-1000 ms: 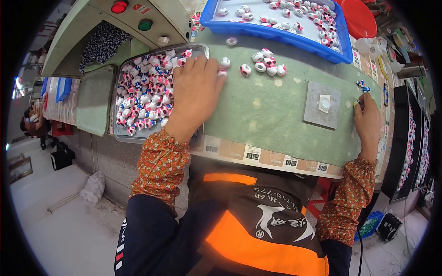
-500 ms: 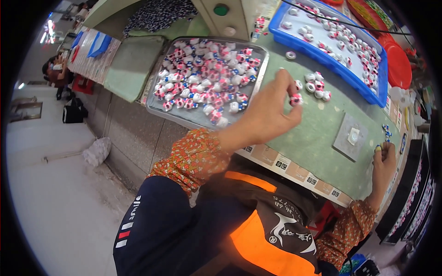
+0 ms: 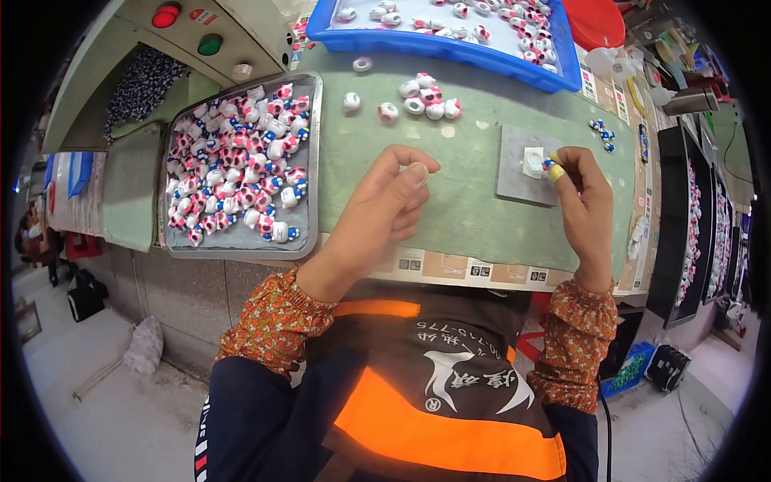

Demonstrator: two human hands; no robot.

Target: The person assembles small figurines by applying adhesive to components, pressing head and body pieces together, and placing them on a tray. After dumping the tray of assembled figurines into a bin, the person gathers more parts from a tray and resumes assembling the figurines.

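Note:
My right hand (image 3: 585,205) pinches a small blue figurine body (image 3: 549,165) between thumb and forefinger, both with yellow coverings at the tips. It is at the right edge of a round white pad (image 3: 533,161) on a flat grey block (image 3: 514,181). My left hand (image 3: 376,210) is over the mat left of the block, fingers curled in; whatever it holds is hidden. Beyond it lies a cluster of white-and-pink figurine heads (image 3: 434,111), with one loose head (image 3: 351,102) to the left. Several small blue-and-white pieces (image 3: 602,135) lie right of the block.
A metal tray (image 3: 315,161) full of assembled pink, white and blue figurines stands at the left. A blue bin (image 3: 450,42) with more heads is at the back. A machine housing with a red button (image 3: 166,14) rises at the far left; black trays (image 3: 683,233) stand at the right.
My left hand has drawn back from the heads towards me. My right hand has moved from the small blue pieces to the block's pad, a blue piece in its fingertips. The view has turned right.

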